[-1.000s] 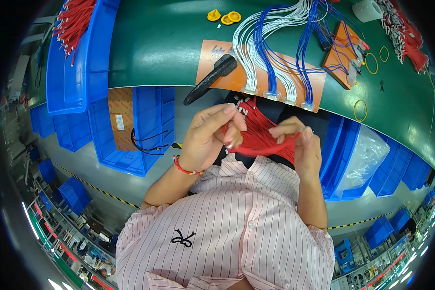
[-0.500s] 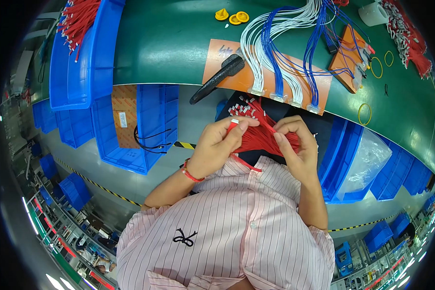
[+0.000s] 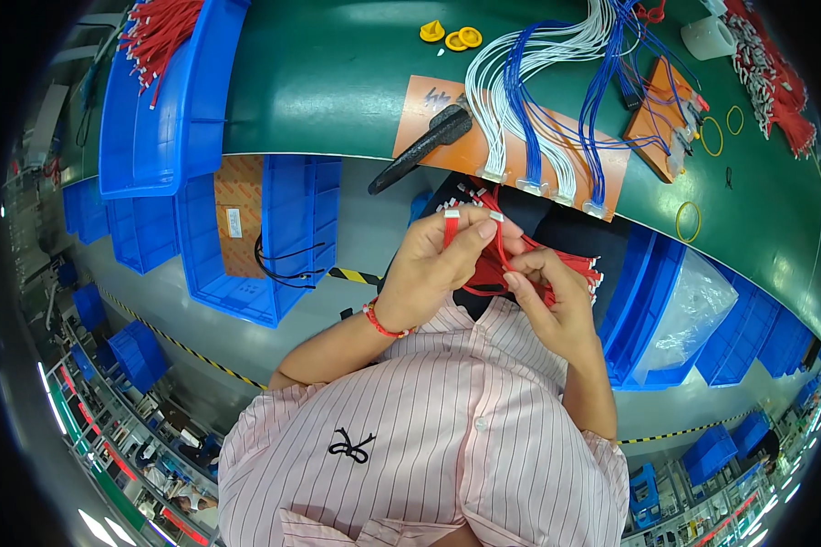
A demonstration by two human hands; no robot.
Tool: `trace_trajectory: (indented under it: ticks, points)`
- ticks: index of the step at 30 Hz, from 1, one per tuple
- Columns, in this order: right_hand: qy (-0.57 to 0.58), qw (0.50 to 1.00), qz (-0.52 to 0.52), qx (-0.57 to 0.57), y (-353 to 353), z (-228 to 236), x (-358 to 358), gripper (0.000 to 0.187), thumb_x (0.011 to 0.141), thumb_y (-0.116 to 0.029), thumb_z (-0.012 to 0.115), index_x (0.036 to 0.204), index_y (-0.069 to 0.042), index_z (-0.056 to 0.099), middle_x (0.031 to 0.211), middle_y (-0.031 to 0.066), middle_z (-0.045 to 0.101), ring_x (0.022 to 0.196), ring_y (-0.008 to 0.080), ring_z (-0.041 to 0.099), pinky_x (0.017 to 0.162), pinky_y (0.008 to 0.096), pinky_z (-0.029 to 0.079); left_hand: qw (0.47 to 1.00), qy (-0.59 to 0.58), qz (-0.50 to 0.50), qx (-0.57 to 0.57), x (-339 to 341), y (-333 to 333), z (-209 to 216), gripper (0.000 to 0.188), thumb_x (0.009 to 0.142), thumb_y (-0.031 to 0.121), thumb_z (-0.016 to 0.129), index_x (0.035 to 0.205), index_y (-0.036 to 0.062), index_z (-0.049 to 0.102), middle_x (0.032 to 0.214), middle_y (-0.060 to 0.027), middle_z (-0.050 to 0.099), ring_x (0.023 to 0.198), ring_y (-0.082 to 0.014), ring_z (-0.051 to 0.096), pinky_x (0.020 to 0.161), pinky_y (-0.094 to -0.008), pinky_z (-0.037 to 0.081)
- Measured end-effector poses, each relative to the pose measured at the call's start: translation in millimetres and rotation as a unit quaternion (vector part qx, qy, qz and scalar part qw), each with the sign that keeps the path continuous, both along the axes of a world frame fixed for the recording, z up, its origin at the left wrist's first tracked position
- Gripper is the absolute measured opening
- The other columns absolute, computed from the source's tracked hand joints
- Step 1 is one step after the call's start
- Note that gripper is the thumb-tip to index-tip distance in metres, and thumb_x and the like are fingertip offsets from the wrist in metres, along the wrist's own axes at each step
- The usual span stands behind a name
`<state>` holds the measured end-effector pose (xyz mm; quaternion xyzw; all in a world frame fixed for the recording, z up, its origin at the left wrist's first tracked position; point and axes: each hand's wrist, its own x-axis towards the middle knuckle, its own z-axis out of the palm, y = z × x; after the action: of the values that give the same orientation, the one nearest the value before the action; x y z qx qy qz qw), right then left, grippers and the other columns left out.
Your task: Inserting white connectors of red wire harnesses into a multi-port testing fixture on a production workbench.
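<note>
Above my lap, my left hand (image 3: pixel 442 260) is closed on red cables, and two white connectors stick up from it. One red cable (image 3: pixel 452 230) stands between its fingers; the other white connector (image 3: pixel 496 217) sits by the thumb tip. My right hand (image 3: pixel 556 296) pinches the red cable below that second connector, between thumb and forefinger. Under and behind both hands a bundle of red cables (image 3: pixel 570 262) with white ends lies across my lap, partly hidden by the fingers.
On the green table (image 3: pixel 328 82) lie an orange board (image 3: pixel 420 105) with white and blue wires (image 3: pixel 483 91), a black handle-like tool (image 3: pixel 420 150), yellow caps (image 3: pixel 465 38) and rubber bands (image 3: pixel 689 221). Blue bins (image 3: pixel 160 146) flank me; red cables (image 3: pixel 160 41) fill one.
A second white connector now shows at my left thumb. My right hand has moved slightly down and left, close beside the left, and the lap bundle's right-hand ends are more exposed.
</note>
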<state>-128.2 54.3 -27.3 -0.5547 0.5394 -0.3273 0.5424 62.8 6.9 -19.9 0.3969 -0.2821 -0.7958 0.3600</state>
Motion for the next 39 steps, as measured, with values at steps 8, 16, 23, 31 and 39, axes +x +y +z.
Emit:
trace_trajectory:
  ticks: [8, 16, 23, 31, 39]
  points:
    - [-0.077, 0.981, -0.097, 0.148, 9, 9, -58, 0.012, 0.091, -0.002, 0.062, 0.102, 0.001, 0.064, 0.077, 0.0024, 0.063, 0.066, 0.0067, 0.058, 0.060, 0.0217, 0.047, 0.994, -0.020, 0.111, 0.005, -2, -15, -2, 0.018, 0.098, 0.017, 0.059, 0.095, -0.0006, 0.064, 0.073, 0.0015, 0.056, 0.046, 0.0022, 0.032, 0.041, -0.0176, 0.021]
    - [-0.389, 0.909, -0.123, 0.087, 12, -10, -55, 0.011, 0.085, -0.001, 0.067, 0.094, 0.002, 0.063, 0.089, 0.0072, 0.054, 0.076, 0.0147, 0.060, 0.070, 0.0271, 0.049, 0.992, -0.075, 0.096, -0.036, -7, -16, -2, 0.020, 0.098, 0.015, 0.058, 0.095, -0.0036, 0.065, 0.068, 0.0029, 0.049, 0.047, 0.0016, 0.027, 0.042, -0.0190, 0.018]
    - [-0.311, 0.935, -0.119, 0.125, 1, -5, -36, 0.011, 0.082, 0.006, 0.067, 0.093, 0.003, 0.065, 0.093, 0.0066, 0.053, 0.081, 0.0130, 0.055, 0.075, 0.0256, 0.046, 0.986, -0.101, 0.108, -0.072, -9, -18, -2, 0.021, 0.098, 0.015, 0.059, 0.094, -0.0043, 0.066, 0.063, 0.0039, 0.048, 0.047, 0.0013, 0.029, 0.043, -0.0194, 0.019]
    - [-0.253, 0.962, -0.103, 0.003, -1, -12, -34, 0.016, 0.085, 0.004, 0.067, 0.100, 0.002, 0.067, 0.099, 0.0104, 0.057, 0.083, 0.0143, 0.056, 0.076, 0.0271, 0.046, 0.988, 0.051, 0.128, 0.077, -8, -20, 5, 0.023, 0.097, 0.017, 0.060, 0.099, -0.0044, 0.067, 0.072, 0.0005, 0.056, 0.047, 0.0001, 0.032, 0.041, -0.0190, 0.023]
    - [-0.357, 0.908, -0.201, 0.091, -13, 3, -20, 0.010, 0.090, -0.004, 0.066, 0.098, 0.001, 0.065, 0.096, 0.0108, 0.065, 0.078, 0.0114, 0.059, 0.072, 0.0268, 0.051, 0.979, 0.133, 0.043, 0.146, 14, -18, 10, 0.038, 0.103, 0.020, 0.044, 0.126, -0.0076, 0.055, 0.103, -0.0111, 0.065, 0.042, 0.0002, 0.025, 0.038, -0.0173, 0.022]
